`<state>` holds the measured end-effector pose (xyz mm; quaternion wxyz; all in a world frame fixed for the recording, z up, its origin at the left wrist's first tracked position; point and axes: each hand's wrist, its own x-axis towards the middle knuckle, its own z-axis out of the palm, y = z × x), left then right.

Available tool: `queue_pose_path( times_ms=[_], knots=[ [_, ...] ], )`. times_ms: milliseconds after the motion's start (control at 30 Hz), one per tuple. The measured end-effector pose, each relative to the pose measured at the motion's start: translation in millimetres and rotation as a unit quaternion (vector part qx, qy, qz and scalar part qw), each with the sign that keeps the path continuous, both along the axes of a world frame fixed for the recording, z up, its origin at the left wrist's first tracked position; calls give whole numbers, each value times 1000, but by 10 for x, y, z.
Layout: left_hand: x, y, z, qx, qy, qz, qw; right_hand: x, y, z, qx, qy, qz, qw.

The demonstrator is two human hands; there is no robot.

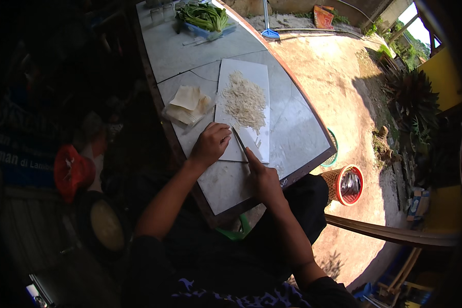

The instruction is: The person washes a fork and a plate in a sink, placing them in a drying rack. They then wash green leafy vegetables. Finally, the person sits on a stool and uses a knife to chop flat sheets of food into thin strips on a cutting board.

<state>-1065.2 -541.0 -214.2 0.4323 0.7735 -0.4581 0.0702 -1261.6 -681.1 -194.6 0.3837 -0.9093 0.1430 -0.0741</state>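
My right hand (265,178) grips a knife (240,139) with a dark blade, its index finger stretched along the back. The blade lies over the near part of a white cutting board (236,152). A heap of thin, pale cut strips (244,101) covers the far part of the board, and a few loose strips lie near the blade. My left hand (211,141) is at the board's left edge with its fingers curled, close to the knife tip; whether it holds anything is hidden. Beyond it, pale flat sheets (187,104) are stacked on clear plastic.
The tiled table (292,127) has a dark rim. At its far end, leafy greens (206,17) fill a blue plastic tray (200,31) beside glass jars (162,13). A woven wastebasket (333,184) with a red rim stands right of the table. My legs are under the near edge.
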Motion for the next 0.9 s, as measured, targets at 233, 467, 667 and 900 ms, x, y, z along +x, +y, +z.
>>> queue_pose_path(
  times_ms=[233, 467, 667, 900],
  knots=[
    [0, 50, 44, 15, 49, -6, 999, -11, 1, -4, 13, -11, 1, 1000],
    [34, 73, 48, 12, 36, -31, 999, -14, -20, 52, 29, -16, 16, 999],
    [54, 86, 47, 5, 28, -54, 998, -4, -18, 52, 18, -9, 9, 1000],
    [26, 73, 21, 15, 28, -46, 998, 124, 115, 138, -24, 69, -13, 997]
  ],
)
